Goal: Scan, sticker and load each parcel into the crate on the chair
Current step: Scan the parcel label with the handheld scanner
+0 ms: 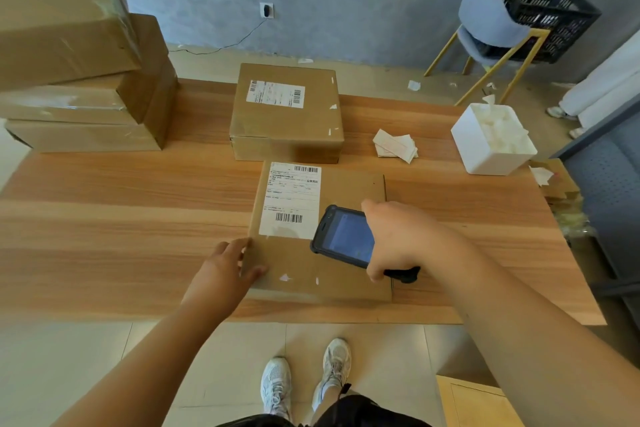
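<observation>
A flat brown parcel with a white shipping label lies on the wooden table near its front edge. My left hand presses on the parcel's near left corner, thumb on top. My right hand grips a dark handheld scanner just above the parcel, its screen up and its head beside the label's lower barcode. A second labelled parcel sits behind. The black crate rests on a grey chair at the far right.
Several large brown boxes are stacked at the table's left end. A white foam box and loose paper strips lie on the right. More cartons sit at the right edge. My feet stand below the table's front edge.
</observation>
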The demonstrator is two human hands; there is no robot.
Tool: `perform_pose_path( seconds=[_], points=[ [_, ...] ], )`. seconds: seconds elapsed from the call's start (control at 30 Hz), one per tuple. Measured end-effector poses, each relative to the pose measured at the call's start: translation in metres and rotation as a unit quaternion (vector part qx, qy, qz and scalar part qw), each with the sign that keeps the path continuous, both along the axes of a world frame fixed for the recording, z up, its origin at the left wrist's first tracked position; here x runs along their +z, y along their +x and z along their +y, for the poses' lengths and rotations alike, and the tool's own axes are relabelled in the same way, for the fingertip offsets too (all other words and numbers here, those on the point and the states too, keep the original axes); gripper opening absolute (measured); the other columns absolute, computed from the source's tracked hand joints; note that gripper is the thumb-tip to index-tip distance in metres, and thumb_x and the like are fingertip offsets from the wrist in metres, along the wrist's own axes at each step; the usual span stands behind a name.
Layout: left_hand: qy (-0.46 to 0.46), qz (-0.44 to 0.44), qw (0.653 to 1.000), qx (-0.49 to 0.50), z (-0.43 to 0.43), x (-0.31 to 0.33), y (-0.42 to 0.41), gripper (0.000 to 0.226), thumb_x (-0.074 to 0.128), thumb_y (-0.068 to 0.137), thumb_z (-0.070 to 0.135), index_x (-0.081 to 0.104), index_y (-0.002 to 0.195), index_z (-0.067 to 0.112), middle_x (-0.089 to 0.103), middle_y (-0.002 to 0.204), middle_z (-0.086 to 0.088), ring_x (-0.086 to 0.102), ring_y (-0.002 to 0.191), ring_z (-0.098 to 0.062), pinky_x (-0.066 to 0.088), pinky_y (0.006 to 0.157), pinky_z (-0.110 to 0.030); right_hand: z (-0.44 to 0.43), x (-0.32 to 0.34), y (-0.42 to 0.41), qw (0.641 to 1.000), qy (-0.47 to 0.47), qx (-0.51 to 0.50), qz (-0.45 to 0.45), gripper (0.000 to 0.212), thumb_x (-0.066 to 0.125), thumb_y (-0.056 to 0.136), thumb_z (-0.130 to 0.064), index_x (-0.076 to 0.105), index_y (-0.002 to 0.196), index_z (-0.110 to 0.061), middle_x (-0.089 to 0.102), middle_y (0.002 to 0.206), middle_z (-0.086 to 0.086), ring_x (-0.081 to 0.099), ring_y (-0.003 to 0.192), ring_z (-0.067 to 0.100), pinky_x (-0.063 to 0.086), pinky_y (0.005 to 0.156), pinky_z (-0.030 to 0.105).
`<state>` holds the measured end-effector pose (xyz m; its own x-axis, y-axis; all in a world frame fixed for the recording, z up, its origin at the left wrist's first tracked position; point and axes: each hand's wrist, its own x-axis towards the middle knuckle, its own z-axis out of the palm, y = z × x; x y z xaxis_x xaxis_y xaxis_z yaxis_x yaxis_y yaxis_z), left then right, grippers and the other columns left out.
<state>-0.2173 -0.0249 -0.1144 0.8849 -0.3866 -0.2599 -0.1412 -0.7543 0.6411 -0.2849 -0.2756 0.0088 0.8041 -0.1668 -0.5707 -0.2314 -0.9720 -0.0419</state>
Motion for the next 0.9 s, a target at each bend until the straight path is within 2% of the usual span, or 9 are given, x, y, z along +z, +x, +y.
perform_pose_path(
  seconds=[0.27, 0.33, 0.4, 0.47, 0.53, 0.67, 0.8, 0.9],
  points=[
    [0.012, -0.005, 1.000, -0.012, 0.001, 0.002, -0.001, 0.060, 0.067, 0.082, 0.039, 0.045, 0.133, 0.016, 0.046, 0.122, -0.004, 0.058, 0.093, -0.019, 0.050, 0.084, -0.035, 0.002, 0.003, -0.003, 1.000, 0.003, -0.016, 0.008, 0.058, 0.081, 0.056, -0.029, 0.027, 0.074, -0.024, 0.047, 0.079, 0.000, 0.046, 0.063, 0.015, 0.036, 0.048, 0.029],
    [0.036, -0.012, 0.999, -0.015, 0.000, 0.003, 0.000, 0.060, 0.067, 0.081, 0.041, 0.046, 0.132, 0.016, 0.042, 0.125, -0.004, 0.054, 0.104, -0.024, 0.048, 0.091, -0.040, -0.002, 0.001, -0.008, 0.999, 0.009, -0.044, -0.004, 0.055, 0.080, 0.055, -0.030, 0.032, 0.080, -0.023, 0.049, 0.082, 0.000, 0.049, 0.066, 0.015, 0.041, 0.050, 0.030],
    [0.055, -0.031, 0.998, -0.021, -0.003, 0.006, 0.002, 0.052, 0.067, 0.082, 0.038, 0.050, 0.127, 0.016, 0.041, 0.125, -0.004, 0.046, 0.114, -0.028, 0.043, 0.095, -0.038, -0.008, -0.004, -0.016, 0.994, 0.029, -0.098, -0.032, 0.057, 0.081, 0.052, -0.034, 0.038, 0.089, -0.021, 0.047, 0.089, -0.001, 0.051, 0.073, 0.016, 0.048, 0.058, 0.033],
    [0.049, -0.056, 0.997, -0.033, -0.008, 0.009, 0.004, 0.037, 0.066, 0.083, 0.025, 0.057, 0.117, 0.014, 0.044, 0.119, -0.005, 0.042, 0.113, -0.031, 0.040, 0.090, -0.035, -0.016, -0.014, -0.029, 0.981, 0.064, -0.169, -0.069, 0.063, 0.082, 0.049, -0.038, 0.042, 0.094, -0.021, 0.041, 0.098, -0.004, 0.051, 0.080, 0.016, 0.051, 0.064, 0.035],
    [0.036, -0.083, 0.994, -0.057, -0.016, 0.013, 0.005, 0.032, 0.067, 0.081, 0.018, 0.063, 0.112, 0.013, 0.050, 0.115, -0.006, 0.044, 0.108, -0.032, 0.042, 0.086, -0.037, -0.024, -0.028, -0.041, 0.962, 0.091, -0.237, -0.103, 0.067, 0.083, 0.047, -0.042, 0.044, 0.098, -0.022, 0.035, 0.103, -0.005, 0.048, 0.088, 0.017, 0.049, 0.067, 0.034],
    [0.021, -0.090, 0.989, -0.114, -0.045, 0.022, 0.011, 0.029, 0.066, 0.081, 0.021, 0.064, 0.110, 0.014, 0.059, 0.112, -0.002, 0.056, 0.100, -0.025, 0.050, 0.081, -0.040, -0.047, -0.060, -0.063, 0.907, 0.100, -0.381, -0.150, 0.070, 0.084, 0.046, -0.038, 0.044, 0.102, -0.022, 0.033, 0.107, 0.000, 0.047, 0.087, 0.018, 0.045, 0.066, 0.033],
    [0.013, -0.100, 0.981, -0.167, -0.086, 0.024, 0.017, 0.031, 0.066, 0.083, 0.027, 0.063, 0.113, 0.018, 0.059, 0.112, 0.001, 0.057, 0.101, -0.020, 0.050, 0.084, -0.037, -0.079, -0.086, -0.073, 0.885, 0.063, -0.447, -0.112, 0.066, 0.084, 0.054, -0.038, 0.047, 0.103, -0.016, 0.036, 0.116, 0.007, 0.040, 0.089, 0.019, 0.038, 0.065, 0.033],
    [0.016, -0.111, 0.975, -0.194, -0.118, 0.024, 0.022, 0.032, 0.066, 0.083, 0.026, 0.063, 0.114, 0.017, 0.057, 0.115, -0.002, 0.053, 0.105, -0.024, 0.047, 0.088, -0.037, -0.102, -0.104, -0.074, 0.880, 0.059, -0.466, -0.073, 0.056, 0.080, 0.064, -0.038, 0.050, 0.104, -0.012, 0.036, 0.122, 0.011, 0.035, 0.089, 0.020, 0.041, 0.069, 0.032]
  ],
)
